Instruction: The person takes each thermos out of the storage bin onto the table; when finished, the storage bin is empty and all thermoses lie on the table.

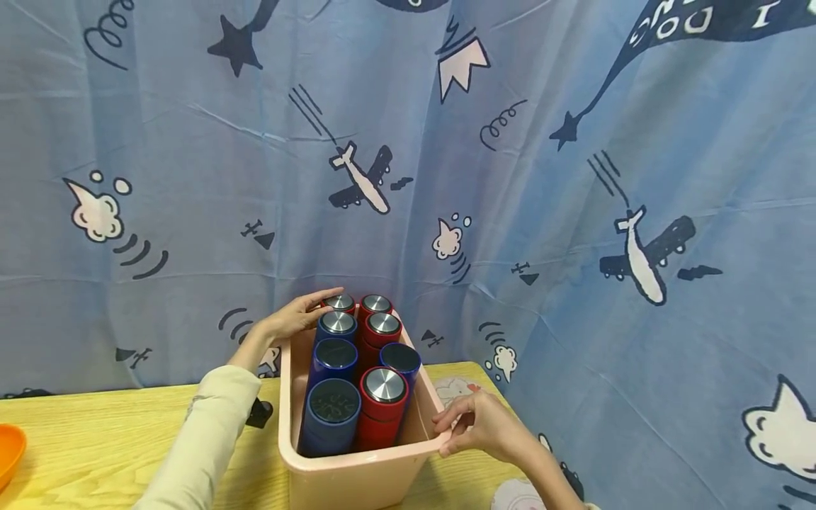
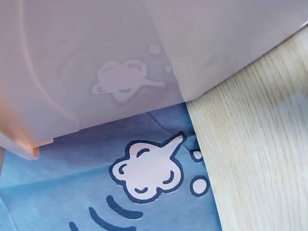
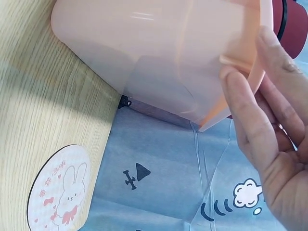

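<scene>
A pale pink plastic bin point(image 1: 347, 482) holds several upright thermos flasks in two rows, with red or blue bodies and silver or black lids. Reaching over its left rim, my left hand point(image 1: 290, 320) has thumb and fingers about the lid of the red thermos point(image 1: 338, 302) at the back left. My right hand point(image 1: 481, 425) pinches the bin's rim near the front right corner, fingers inside and thumb outside. The right wrist view shows that hand point(image 3: 262, 130) on the rim closely. In the left wrist view only the bin's outer wall point(image 2: 96, 43) shows; the hand is out of frame.
The bin stands on a light wooden table point(image 1: 83, 453) near a blue printed curtain point(image 1: 210, 212). A round rabbit coaster point(image 3: 60, 190) lies right of the bin, another point(image 1: 452, 389) farther back. A small black object point(image 1: 259, 413) sits left; an orange bowl point(image 1: 9, 453) is at the left edge.
</scene>
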Tool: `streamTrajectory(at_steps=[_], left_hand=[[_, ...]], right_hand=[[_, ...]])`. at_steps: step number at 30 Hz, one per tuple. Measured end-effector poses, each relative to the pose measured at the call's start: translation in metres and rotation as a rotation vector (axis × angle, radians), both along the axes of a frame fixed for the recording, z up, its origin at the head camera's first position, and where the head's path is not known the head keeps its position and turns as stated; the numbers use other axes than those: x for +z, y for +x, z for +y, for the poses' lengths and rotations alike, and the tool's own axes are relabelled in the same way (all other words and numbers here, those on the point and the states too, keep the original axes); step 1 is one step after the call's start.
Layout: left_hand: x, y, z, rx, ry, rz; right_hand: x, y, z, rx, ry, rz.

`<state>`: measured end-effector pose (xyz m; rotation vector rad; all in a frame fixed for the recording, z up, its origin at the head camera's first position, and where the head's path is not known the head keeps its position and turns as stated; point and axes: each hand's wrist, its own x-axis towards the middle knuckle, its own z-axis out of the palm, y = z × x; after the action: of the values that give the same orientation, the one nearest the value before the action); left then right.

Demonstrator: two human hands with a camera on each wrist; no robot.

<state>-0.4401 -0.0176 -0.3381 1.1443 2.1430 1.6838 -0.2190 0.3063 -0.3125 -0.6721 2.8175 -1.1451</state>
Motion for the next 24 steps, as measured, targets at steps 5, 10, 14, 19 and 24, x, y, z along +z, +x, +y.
streamTrajectory(at_steps=[5,10,14,19,24], left_hand=[[0.0019,0.0001,-0.0016,-0.042,-0.013,-0.068],[0.0034,0.0015,-0.0075,-0.080,-0.024,-0.111],[0.0035,0.0033,-0.0085,-0.106,-0.031,-0.090],[0.0041,0.0020,-0.0044,-0.107,-0.052,-0.035],[0.0038,0.0010,-0.0015,-0.103,-0.071,0.028]], right_hand=[[-0.0017,0.0010,0.0012,0.000,-0.002,0.009],[-0.0024,-0.0002,0.0008,-0.003,0.013,0.023],[-0.0027,-0.0003,0.0001,-0.004,0.009,0.017],[-0.0024,0.0012,0.0008,-0.008,-0.015,0.003],[-0.0043,0.0020,0.0008,-0.014,-0.035,-0.008]])
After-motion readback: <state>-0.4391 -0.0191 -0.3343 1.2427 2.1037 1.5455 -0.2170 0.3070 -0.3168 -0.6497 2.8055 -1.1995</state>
